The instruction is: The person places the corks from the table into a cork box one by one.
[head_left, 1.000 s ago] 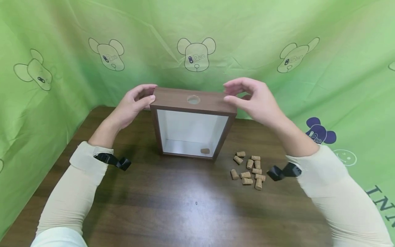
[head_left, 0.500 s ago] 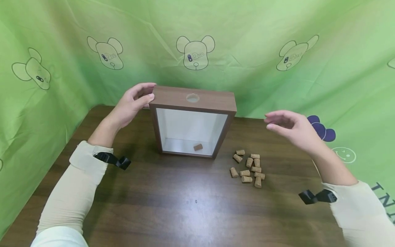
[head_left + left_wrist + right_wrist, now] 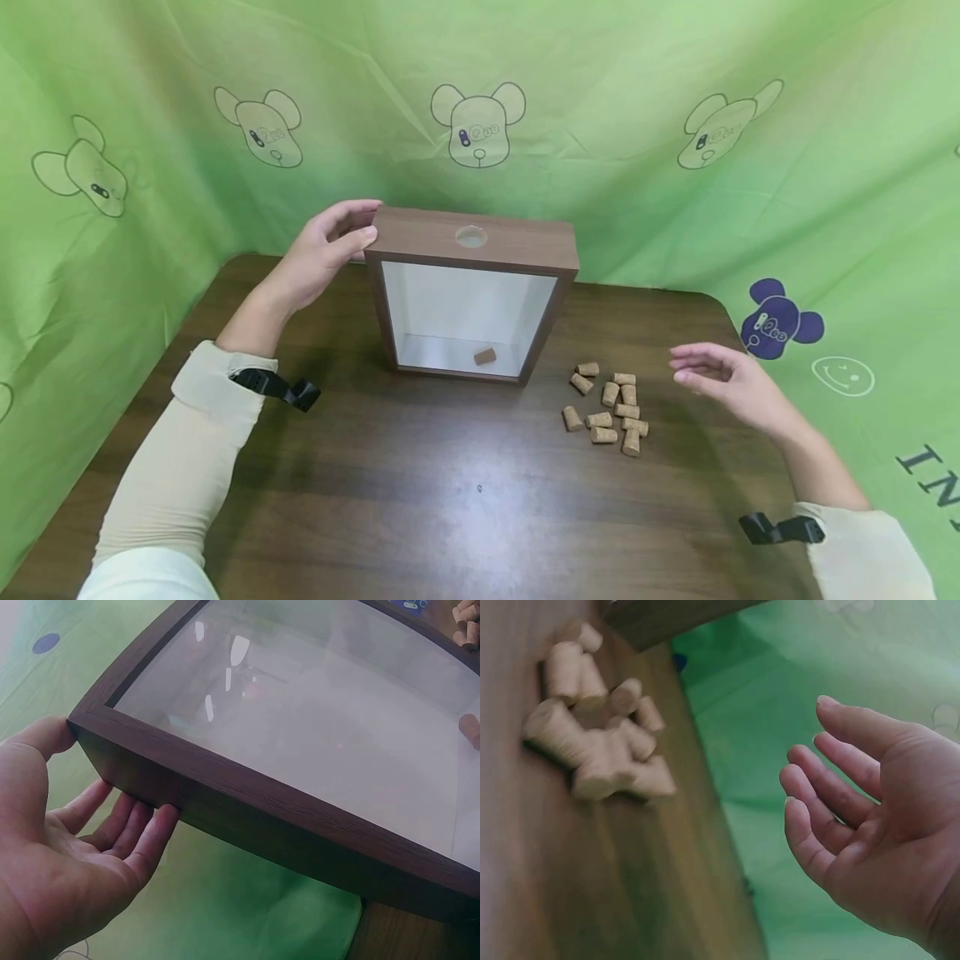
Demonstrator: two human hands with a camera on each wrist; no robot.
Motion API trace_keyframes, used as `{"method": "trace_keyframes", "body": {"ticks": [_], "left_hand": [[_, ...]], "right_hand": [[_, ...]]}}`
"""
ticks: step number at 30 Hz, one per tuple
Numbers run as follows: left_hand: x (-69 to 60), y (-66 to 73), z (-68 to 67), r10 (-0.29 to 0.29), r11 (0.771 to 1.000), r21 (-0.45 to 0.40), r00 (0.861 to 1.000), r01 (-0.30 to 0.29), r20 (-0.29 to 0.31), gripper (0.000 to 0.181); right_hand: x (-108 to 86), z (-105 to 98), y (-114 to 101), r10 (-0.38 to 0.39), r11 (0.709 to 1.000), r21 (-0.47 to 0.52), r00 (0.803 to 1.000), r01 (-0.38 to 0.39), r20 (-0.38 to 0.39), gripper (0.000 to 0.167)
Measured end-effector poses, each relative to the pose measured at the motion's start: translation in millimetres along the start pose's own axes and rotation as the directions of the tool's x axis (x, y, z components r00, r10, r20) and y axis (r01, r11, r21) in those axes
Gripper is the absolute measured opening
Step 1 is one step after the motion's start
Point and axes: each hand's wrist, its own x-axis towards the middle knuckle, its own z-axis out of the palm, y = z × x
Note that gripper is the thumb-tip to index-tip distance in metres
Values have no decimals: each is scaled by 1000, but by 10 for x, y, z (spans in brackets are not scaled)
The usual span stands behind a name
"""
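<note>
A brown wooden frame box [image 3: 427,237] with a clear front stands upright on the table, a round hole [image 3: 472,237] in its top. One cork [image 3: 485,357] lies inside on its floor. My left hand [image 3: 311,258] grips the box's upper left corner; in the left wrist view the thumb and fingertips of that hand [image 3: 82,847] touch the frame [image 3: 225,787]. My right hand [image 3: 738,387] is in the air right of several loose corks [image 3: 627,411]. Seen in the right wrist view, the right hand [image 3: 877,817] holds nothing, its fingers loosely bent, with corks [image 3: 555,731] to the left.
The dark wooden table [image 3: 375,483] carries the box and the corks, which lie right of the box. A green cloth [image 3: 600,117] with printed bear heads hangs behind the table and at both sides.
My right hand has left the box's top right side and moved right and down, past the corks. The cork inside has shifted left and turned. My left hand stays at the corner.
</note>
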Motion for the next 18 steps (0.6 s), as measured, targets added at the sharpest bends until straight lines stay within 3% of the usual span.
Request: {"method": "trace_keyframes", "body": {"ticks": [10,18], "left_hand": [[0,-10,-11,6,1000,-8,1000,-6,-1,52],[5,-24,0,-10,1000,-15,1000,10,-11,51]], "right_hand": [[-277,202,324,47,998,-49,997,-44,58,35],[-345,373,501,37,998,-63,995,-31,98,33]]}}
